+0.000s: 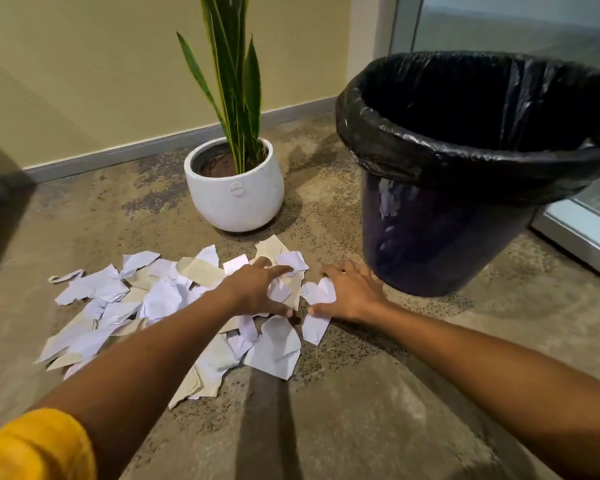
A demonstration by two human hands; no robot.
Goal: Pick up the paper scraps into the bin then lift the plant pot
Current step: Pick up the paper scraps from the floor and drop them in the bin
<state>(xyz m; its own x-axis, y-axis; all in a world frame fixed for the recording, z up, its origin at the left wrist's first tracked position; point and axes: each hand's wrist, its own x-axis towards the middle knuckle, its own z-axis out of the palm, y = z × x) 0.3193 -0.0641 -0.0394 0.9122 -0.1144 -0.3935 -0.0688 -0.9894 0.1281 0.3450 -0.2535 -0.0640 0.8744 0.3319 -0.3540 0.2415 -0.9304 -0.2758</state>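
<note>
White and beige paper scraps (174, 306) under the spread left hand (257, 289) and spread right hand (350, 294).

Yellow knit sleeve (32, 445) — left arm only

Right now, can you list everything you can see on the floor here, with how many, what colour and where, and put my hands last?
paper scraps: many, white and beige, spread in a loose heap on the floor in front of the pot
plant pot: one, white, round, on the floor near the wall, behind the scraps
plant: one, long green leaves, upright in the pot
bin: one, dark blue with a black liner, on the floor to the right
floor: mottled brown concrete
wall: beige with grey skirting
sleeve: one, yellow, lower left
left hand: fingers spread, on the scraps
right hand: fingers spread, on scraps beside the bin
</note>
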